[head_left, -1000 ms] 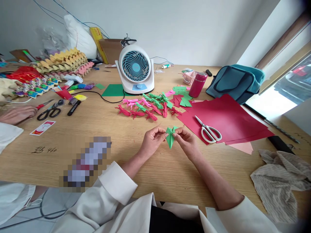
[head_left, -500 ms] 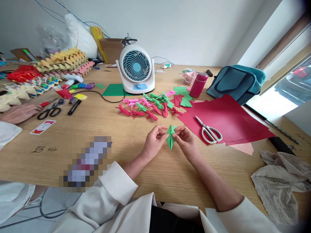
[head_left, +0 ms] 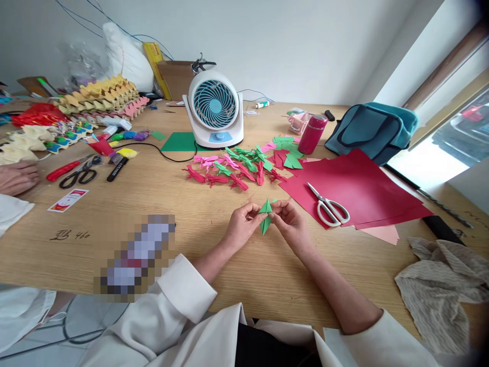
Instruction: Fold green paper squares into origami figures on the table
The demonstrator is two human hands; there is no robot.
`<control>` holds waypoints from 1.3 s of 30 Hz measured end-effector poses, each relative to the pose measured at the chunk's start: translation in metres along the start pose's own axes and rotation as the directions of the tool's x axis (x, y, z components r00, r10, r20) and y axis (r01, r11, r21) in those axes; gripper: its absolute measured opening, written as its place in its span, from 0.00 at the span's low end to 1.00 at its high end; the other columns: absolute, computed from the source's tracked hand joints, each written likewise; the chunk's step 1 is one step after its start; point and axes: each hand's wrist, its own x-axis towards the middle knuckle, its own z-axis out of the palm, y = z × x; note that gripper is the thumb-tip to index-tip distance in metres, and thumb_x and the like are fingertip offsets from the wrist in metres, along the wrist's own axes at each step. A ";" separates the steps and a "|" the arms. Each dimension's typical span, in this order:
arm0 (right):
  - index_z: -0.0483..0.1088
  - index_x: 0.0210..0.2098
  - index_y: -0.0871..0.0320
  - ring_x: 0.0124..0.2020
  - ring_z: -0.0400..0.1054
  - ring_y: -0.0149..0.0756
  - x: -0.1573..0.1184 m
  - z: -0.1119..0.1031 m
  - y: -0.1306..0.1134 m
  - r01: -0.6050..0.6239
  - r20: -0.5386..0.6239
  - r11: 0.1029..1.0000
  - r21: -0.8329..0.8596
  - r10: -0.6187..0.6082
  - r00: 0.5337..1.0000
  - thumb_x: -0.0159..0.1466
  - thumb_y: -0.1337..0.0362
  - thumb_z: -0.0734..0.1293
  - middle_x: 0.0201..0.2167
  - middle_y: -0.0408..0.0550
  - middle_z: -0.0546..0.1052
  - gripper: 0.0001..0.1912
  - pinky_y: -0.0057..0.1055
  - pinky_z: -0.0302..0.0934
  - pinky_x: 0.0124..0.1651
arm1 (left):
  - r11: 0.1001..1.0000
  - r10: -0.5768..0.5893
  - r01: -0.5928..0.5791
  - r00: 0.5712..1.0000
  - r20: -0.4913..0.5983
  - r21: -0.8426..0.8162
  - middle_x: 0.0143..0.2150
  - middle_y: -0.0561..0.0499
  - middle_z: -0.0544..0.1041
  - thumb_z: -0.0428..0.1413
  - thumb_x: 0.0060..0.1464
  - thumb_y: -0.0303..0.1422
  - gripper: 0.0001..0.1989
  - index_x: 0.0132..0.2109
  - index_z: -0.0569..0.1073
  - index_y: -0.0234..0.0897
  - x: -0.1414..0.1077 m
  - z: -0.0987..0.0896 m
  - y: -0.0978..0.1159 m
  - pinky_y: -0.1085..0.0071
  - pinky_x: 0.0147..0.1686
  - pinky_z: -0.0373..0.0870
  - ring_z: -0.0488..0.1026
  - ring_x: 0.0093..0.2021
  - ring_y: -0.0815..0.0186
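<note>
**A:** Status on the hands?

**B:** Both pinched on the green folded paper piece [head_left: 265,216]. Left hand [head_left: 242,227] grips its left side with thumb and fingers; right hand [head_left: 292,224] grips the right side. The piece sits between the two hands, pointed end down, just above the wooden table [head_left: 160,204]. Can't tell if its tip touches the surface.

**A:** What's around them?

**B:** Just beyond the fingertips: a scatter of folded paper figures [head_left: 233,171] in red, pink and green. Right of the right hand: red paper sheets [head_left: 367,188] with white-handled scissors [head_left: 328,208] lying on them. Further beyond on that side, a dark red bottle [head_left: 312,134] and a teal bag [head_left: 372,128]. Straight ahead, past the figures: a small desk fan [head_left: 214,108] facing the person.

**A:** Left side?

**B:** Well apart from the left hand: black scissors [head_left: 81,173] and a black marker [head_left: 116,169]. Another person's hand [head_left: 16,177] rests at the far left edge. Crumpled cloth [head_left: 443,283] is near the right forearm.
</note>
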 end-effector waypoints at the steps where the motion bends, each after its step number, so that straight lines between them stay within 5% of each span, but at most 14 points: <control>1: 0.68 0.41 0.52 0.33 0.68 0.32 0.000 0.000 -0.001 -0.004 0.009 1.000 -0.006 0.004 1.000 0.59 0.54 0.74 0.31 0.42 0.73 0.17 0.30 0.65 0.36 | 1.000 -0.009 0.009 1.000 0.007 0.003 0.29 0.54 0.73 0.61 0.53 0.37 0.10 0.33 0.73 0.33 0.000 0.000 0.000 0.75 0.33 0.65 0.69 0.30 0.71; 8: 0.69 0.34 0.55 0.29 0.64 0.31 -0.001 -0.003 0.004 -0.015 0.089 0.988 -0.153 0.028 0.996 0.59 0.48 0.73 0.29 0.42 0.71 0.17 0.31 0.62 0.33 | 0.985 -0.039 0.025 0.996 0.084 0.170 0.28 0.54 0.73 0.59 0.54 0.38 0.11 0.32 0.74 0.33 -0.003 0.002 0.005 0.76 0.28 0.63 0.67 0.27 0.72; 13: 0.66 0.27 0.55 0.25 0.59 0.30 0.000 -0.002 0.001 -0.017 0.043 0.987 -0.157 0.024 0.999 0.59 0.47 0.72 0.22 0.40 0.66 0.19 0.30 0.57 0.29 | 0.984 -0.050 0.033 0.994 0.095 0.177 0.27 0.55 0.72 0.59 0.54 0.38 0.10 0.32 0.73 0.34 -0.004 0.002 0.005 0.76 0.29 0.63 0.66 0.27 0.72; 29: 0.69 0.27 0.56 0.24 0.62 0.31 0.000 -0.004 -0.010 -0.068 0.047 0.976 -0.205 0.079 0.996 0.58 0.44 0.71 0.22 0.41 0.70 0.21 0.30 0.56 0.28 | 0.958 0.078 -0.102 0.992 0.099 0.268 0.27 0.55 0.69 0.53 0.60 0.38 0.13 0.31 0.72 0.35 0.001 -0.011 0.014 0.74 0.35 0.61 0.65 0.31 0.69; 39: 0.70 0.29 0.56 0.24 0.65 0.30 0.000 -0.004 -0.007 -0.106 0.043 0.971 -0.212 0.118 0.992 0.58 0.45 0.72 0.23 0.41 0.72 0.19 0.29 0.60 0.28 | 0.968 0.043 -0.072 0.991 0.124 0.239 0.30 0.54 0.72 0.56 0.58 0.36 0.09 0.33 0.72 0.35 -0.003 -0.011 0.014 0.75 0.34 0.62 0.67 0.32 0.70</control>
